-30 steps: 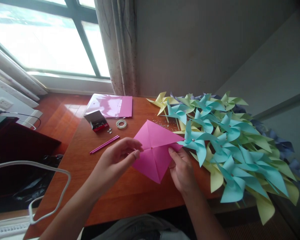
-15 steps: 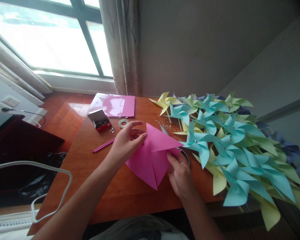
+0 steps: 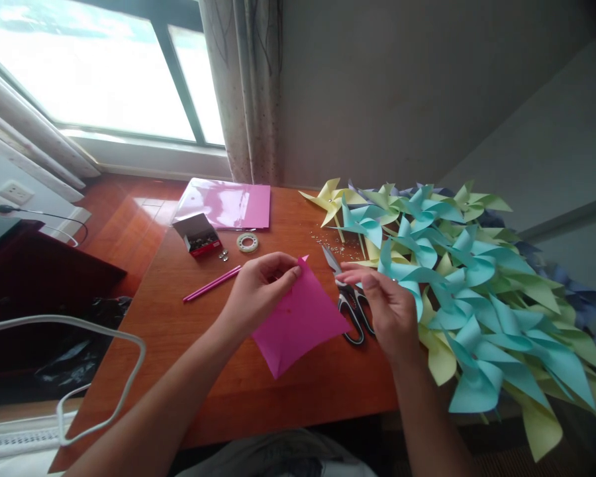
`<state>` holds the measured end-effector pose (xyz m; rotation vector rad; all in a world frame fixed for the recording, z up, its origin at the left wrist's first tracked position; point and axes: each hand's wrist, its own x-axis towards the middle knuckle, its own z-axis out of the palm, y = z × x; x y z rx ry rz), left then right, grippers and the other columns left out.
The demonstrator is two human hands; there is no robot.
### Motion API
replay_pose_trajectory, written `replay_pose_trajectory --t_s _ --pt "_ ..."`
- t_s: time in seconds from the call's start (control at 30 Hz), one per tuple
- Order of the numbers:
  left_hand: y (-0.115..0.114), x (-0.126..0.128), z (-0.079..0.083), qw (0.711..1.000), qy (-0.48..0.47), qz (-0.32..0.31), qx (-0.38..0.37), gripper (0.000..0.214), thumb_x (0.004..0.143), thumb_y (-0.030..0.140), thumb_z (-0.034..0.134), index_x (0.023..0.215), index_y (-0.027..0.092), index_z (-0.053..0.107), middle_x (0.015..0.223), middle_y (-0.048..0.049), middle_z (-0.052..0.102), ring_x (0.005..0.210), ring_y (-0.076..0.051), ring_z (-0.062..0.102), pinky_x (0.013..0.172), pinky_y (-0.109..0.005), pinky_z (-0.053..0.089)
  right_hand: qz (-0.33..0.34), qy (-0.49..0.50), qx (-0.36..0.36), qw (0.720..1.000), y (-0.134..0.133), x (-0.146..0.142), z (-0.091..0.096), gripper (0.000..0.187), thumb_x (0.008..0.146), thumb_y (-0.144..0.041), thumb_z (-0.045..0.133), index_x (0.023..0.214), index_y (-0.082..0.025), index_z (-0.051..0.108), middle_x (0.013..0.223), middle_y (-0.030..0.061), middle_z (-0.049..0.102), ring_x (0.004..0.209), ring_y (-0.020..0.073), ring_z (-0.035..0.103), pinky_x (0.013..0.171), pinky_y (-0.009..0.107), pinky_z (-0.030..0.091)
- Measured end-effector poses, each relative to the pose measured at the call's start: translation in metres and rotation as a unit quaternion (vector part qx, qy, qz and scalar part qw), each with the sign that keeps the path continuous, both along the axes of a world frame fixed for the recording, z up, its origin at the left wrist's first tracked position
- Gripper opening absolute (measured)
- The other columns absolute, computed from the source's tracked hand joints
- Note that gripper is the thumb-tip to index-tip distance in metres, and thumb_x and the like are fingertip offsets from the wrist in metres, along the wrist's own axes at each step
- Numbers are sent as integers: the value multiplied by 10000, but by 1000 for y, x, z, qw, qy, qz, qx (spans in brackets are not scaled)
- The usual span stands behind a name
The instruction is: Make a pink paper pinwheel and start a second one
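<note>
A sheet of pink paper (image 3: 302, 318) hangs tilted over the table, pinched at its upper edge by my left hand (image 3: 265, 285). Slits and creases run toward a small mark near its middle. My right hand (image 3: 385, 301) is off the paper, to its right, with fingers stretched out and nothing visible in them. Below and behind that hand, scissors (image 3: 350, 311) with black handles lie on the table. Part of the paper's far side is hidden by my left fingers.
Many teal, yellow, green and purple paper pinwheels (image 3: 471, 305) cover the right side of the wooden table (image 3: 218, 371). Pink sticks (image 3: 211, 283), an open small box (image 3: 198, 235), a tape roll (image 3: 247, 242) and a plastic sleeve with pink paper (image 3: 223, 204) lie at the left and back.
My right hand has let go of the pink paper and moved right and up. The paper has turned in my left hand, and the scissors now show more fully.
</note>
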<state>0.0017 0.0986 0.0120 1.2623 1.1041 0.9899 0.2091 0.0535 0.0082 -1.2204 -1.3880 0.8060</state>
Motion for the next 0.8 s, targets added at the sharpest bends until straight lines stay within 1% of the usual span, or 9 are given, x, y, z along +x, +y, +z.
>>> replay_pose_trajectory --t_s 0.03,0.07,0.1,0.2,0.27,0.53,0.63,0.73,0.8 --pt "-1 0 0 1000 8 -16 3 191 818 332 708 831 142 709 720 -21 654 653 -136 545 573 -224 400 37 -23 -15 999 7 -3 3 236 1005 -331 524 1027 -255 746 1071 59 766 1127 250 668 974 410 512" --pt "-2 1 -1 999 19 -28 10 182 830 326 693 833 145 711 715 -20 652 651 -138 544 575 -227 403 47 -32 -12 998 15 -7 6 221 988 -315 557 1142 -268 709 1113 55 755 1091 238 682 936 395 533" --pt "-3 1 -1 999 33 -38 19 173 842 316 677 836 147 713 711 -18 650 648 -137 540 575 -229 404 61 -50 -12 997 21 -11 8 239 962 -295 601 1186 -273 684 1139 53 741 1068 230 686 902 376 548" --pt "-5 2 -3 994 80 -50 53 160 871 285 636 848 150 718 701 -14 651 628 -129 527 559 -226 389 86 -97 21 991 35 -23 10 123 926 -265 643 1024 -256 717 1010 41 722 935 209 683 760 326 552" --pt "-6 2 -5 992 99 -50 67 158 877 273 624 849 149 718 697 -16 658 621 -128 530 550 -226 382 97 -106 30 989 38 -26 8 85 918 -239 645 961 -250 717 956 32 702 860 193 666 725 319 538" --pt "-6 3 -11 988 115 -63 77 162 891 271 617 877 148 722 693 -12 669 612 -116 532 543 -215 379 102 -97 17 990 33 -26 -2 47 898 -217 682 915 -251 710 869 10 681 769 174 635 695 309 520" --pt "-6 3 -11 990 109 -59 68 154 885 267 622 871 147 718 684 -7 657 607 -114 517 543 -215 375 91 -102 48 989 32 -25 -4 57 893 -214 691 883 -263 719 858 14 683 804 193 645 730 335 529" --pt "-6 4 -11 994 87 -55 48 162 880 280 623 844 142 699 695 -11 650 616 -117 508 542 -215 376 83 -111 81 987 31 -23 -6 88 895 -203 687 892 -276 734 902 26 690 858 207 660 782 357 540" --pt "-6 4 -11 995 73 -56 37 169 878 289 621 834 142 692 703 -13 642 623 -122 510 542 -217 380 76 -118 82 987 31 -23 -7 90 896 -207 684 907 -280 735 925 30 697 858 206 661 782 359 543"
